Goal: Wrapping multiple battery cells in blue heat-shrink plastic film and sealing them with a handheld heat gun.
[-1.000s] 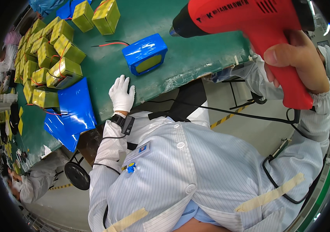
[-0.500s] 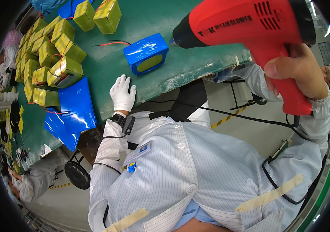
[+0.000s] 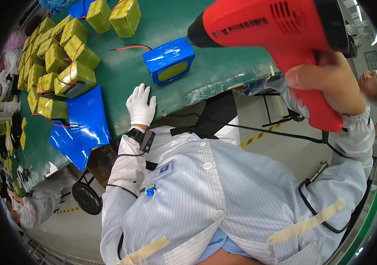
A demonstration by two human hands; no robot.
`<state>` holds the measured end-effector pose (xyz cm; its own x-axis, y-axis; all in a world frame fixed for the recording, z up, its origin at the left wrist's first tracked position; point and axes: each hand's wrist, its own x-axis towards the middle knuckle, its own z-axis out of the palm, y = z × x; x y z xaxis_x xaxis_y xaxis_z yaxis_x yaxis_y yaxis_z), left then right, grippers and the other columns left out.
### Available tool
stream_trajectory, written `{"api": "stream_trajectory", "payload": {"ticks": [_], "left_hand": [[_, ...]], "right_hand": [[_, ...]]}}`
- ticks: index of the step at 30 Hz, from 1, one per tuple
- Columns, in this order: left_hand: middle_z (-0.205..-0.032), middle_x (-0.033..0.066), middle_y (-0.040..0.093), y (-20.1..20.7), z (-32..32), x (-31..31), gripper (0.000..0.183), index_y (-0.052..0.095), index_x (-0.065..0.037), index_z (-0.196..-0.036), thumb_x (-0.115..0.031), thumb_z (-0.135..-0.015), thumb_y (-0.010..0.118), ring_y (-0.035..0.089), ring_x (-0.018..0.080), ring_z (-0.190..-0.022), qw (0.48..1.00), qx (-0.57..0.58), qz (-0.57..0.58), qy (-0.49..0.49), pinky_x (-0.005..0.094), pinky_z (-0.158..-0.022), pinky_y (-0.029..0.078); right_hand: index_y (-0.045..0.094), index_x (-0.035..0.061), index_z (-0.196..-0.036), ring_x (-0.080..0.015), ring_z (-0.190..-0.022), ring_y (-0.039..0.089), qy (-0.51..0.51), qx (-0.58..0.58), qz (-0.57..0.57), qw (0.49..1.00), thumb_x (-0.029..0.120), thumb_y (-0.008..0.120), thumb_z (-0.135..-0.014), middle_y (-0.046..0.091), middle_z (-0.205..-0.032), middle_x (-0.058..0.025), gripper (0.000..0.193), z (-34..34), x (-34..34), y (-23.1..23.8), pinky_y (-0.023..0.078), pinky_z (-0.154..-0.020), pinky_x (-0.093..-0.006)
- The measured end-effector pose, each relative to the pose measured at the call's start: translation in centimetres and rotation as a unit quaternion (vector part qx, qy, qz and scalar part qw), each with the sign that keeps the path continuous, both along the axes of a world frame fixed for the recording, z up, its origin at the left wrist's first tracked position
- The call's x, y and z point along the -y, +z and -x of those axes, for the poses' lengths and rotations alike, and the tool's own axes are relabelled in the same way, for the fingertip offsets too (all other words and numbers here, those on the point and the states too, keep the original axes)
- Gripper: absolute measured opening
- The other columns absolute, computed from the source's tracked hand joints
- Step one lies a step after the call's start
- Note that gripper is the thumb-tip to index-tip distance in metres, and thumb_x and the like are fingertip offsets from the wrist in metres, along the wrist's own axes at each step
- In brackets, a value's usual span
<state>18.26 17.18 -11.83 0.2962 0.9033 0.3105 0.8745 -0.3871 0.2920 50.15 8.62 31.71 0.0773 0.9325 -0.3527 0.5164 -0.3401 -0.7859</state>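
My right hand (image 3: pixel 325 81), bare, is wrapped round the handle of a red heat gun (image 3: pixel 259 24) with a black nozzle. The nozzle points left, just over the right end of a battery pack (image 3: pixel 169 55) in shiny blue wrap. A yellow-green patch shows on the pack's near side, and a red and a black wire stick out to its left. Gloved in white, my left hand (image 3: pixel 141 106) rests open on the green table (image 3: pixel 126 66), below the pack and apart from it.
Several yellow-green battery packs (image 3: pixel 75 79) with wires crowd the table's left side. Flat blue wrap sleeves (image 3: pixel 89 117) lie at its near left edge. The gun's black cord (image 3: pixel 281 134) crosses in front of my body. A person in a white cap (image 3: pixel 376 88) is at the right.
The heat gun in my right hand has moved left, bringing its nozzle to the blue pack's right end. My left hand has barely moved.
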Motion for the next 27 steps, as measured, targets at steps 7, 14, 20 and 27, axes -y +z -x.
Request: {"api": "stream_trajectory", "payload": {"ticks": [7,14,20,27], "left_hand": [[-0.145,0.0096,0.058,0.0,0.0,0.0,0.045,0.067,-0.010,-0.129,-0.030,-0.090,0.069,0.050,0.0287,-0.136,1.000,0.000,0.009,0.003,0.0454,-0.110,0.037],[-0.146,0.0097,0.058,-0.3,0.1,0.0,0.045,0.066,-0.011,-0.131,-0.031,-0.090,0.069,0.050,0.0287,-0.136,1.000,-0.001,0.005,0.001,0.0455,-0.110,0.037],[-0.145,0.0093,0.058,-0.5,0.1,0.0,0.045,0.067,-0.011,-0.129,-0.030,-0.088,0.070,0.051,0.0280,-0.135,1.000,-0.001,-0.010,0.001,0.0453,-0.109,0.037],[-0.146,0.0094,0.058,-0.4,0.1,0.0,0.046,0.066,-0.011,-0.131,-0.031,-0.090,0.069,0.050,0.0282,-0.136,1.000,-0.008,0.007,0.002,0.0454,-0.110,0.037]], "right_hand": [[0.061,-0.0070,-0.111,-0.0188,-0.057,0.063,0.020,-0.054,-0.017,0.998,0.015,0.074,-0.075,0.065,-0.075,-0.0107,0.044,1.1,-0.5,-0.7,0.051,-0.050,-0.0318],[0.057,-0.0065,-0.119,-0.0184,-0.055,0.063,0.041,-0.041,0.031,0.998,0.015,0.074,-0.075,0.064,-0.079,-0.0116,0.051,1.1,-1.0,-0.5,0.051,-0.047,-0.0305],[0.056,-0.0061,-0.121,-0.0191,-0.057,0.063,0.033,-0.043,0.006,0.999,0.014,0.074,-0.074,0.064,-0.085,-0.0123,0.054,1.1,-0.7,-0.8,0.051,-0.048,-0.0314],[0.057,-0.0063,-0.121,-0.0204,-0.058,0.063,0.050,-0.050,0.027,0.997,0.013,0.074,-0.073,0.064,-0.088,-0.0129,0.054,1.5,-0.6,-0.2,0.052,-0.049,-0.0325]]}}
